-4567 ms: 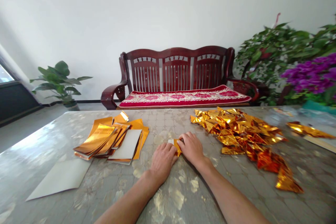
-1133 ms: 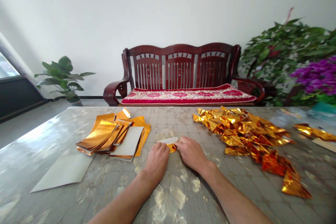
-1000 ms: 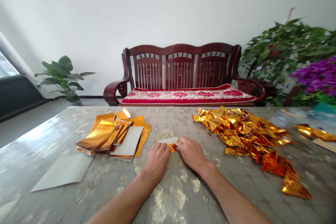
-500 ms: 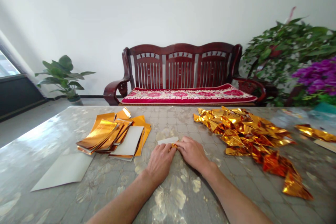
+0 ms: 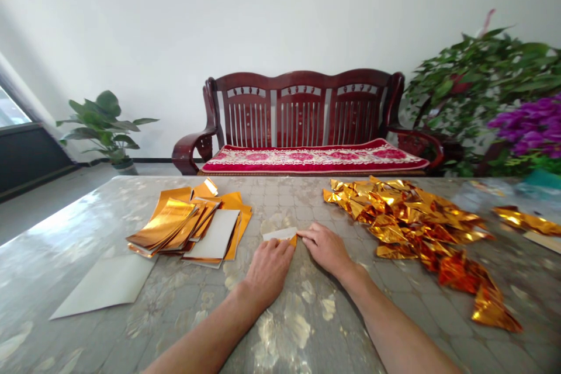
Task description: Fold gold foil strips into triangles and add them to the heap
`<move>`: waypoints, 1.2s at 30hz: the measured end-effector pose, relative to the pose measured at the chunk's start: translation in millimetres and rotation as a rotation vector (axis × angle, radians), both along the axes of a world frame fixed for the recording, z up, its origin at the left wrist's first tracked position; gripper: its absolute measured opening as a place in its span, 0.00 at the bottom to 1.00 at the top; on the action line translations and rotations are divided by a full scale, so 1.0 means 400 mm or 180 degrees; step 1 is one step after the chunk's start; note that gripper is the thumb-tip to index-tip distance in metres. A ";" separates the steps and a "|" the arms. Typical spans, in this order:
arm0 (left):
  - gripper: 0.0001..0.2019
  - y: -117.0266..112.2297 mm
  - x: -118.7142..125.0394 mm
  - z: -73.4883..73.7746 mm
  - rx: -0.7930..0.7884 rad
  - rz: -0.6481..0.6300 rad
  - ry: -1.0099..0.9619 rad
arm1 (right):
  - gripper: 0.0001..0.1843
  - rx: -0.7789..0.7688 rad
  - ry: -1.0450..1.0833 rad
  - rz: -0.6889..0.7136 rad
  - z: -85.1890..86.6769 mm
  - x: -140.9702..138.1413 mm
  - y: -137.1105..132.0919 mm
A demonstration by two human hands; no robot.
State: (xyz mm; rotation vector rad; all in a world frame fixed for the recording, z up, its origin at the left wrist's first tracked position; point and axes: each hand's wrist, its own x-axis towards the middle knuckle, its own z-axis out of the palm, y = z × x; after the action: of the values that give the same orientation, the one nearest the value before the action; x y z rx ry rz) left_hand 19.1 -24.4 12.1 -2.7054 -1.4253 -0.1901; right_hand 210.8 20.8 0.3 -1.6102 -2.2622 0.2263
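Note:
A small folded piece of foil paper (image 5: 279, 235), white on top with a gold edge, lies on the table between my hands. My left hand (image 5: 268, 272) presses on its near side, with the fingertips over the fold. My right hand (image 5: 326, 250) lies flat to the right, its fingertips at the gold tip of the piece. To the left stands a loose stack of gold foil sheets (image 5: 175, 225), and to the right lies a heap of crumpled, folded gold foil pieces (image 5: 403, 216).
The mottled grey tabletop (image 5: 144, 304) carries a plain white sheet (image 5: 105, 286) at front left and a gold foil strip (image 5: 526, 222) at far right. Behind the table are a dark red wooden bench (image 5: 302, 117) and potted plants on both sides.
My right hand has drawn back a little to the right, off the top of the folded piece. Less gold now shows under the piece, and my left hand has shifted slightly toward it.

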 end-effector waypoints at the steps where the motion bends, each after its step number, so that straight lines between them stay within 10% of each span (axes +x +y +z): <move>1: 0.11 0.000 0.001 0.001 -0.0004 0.0006 0.0000 | 0.18 0.0015 -0.0042 0.0007 0.001 -0.001 0.000; 14: 0.13 -0.005 0.010 0.001 0.0035 0.0063 0.0096 | 0.19 0.0428 -0.0786 -0.0025 0.024 -0.014 -0.010; 23: 0.16 -0.009 0.018 0.006 -0.0045 0.0160 0.0017 | 0.16 0.0153 0.0399 0.0078 0.000 -0.036 -0.009; 36: 0.17 0.000 -0.031 0.000 -0.0440 0.0249 -0.0511 | 0.17 -0.0011 0.0219 0.0408 0.008 -0.034 -0.004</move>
State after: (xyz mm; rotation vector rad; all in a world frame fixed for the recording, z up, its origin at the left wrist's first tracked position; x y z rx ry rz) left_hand 6.5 -24.3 12.0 -2.7923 -1.6427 -0.3221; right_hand 197.1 19.1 3.4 -1.4379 -2.3153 0.3134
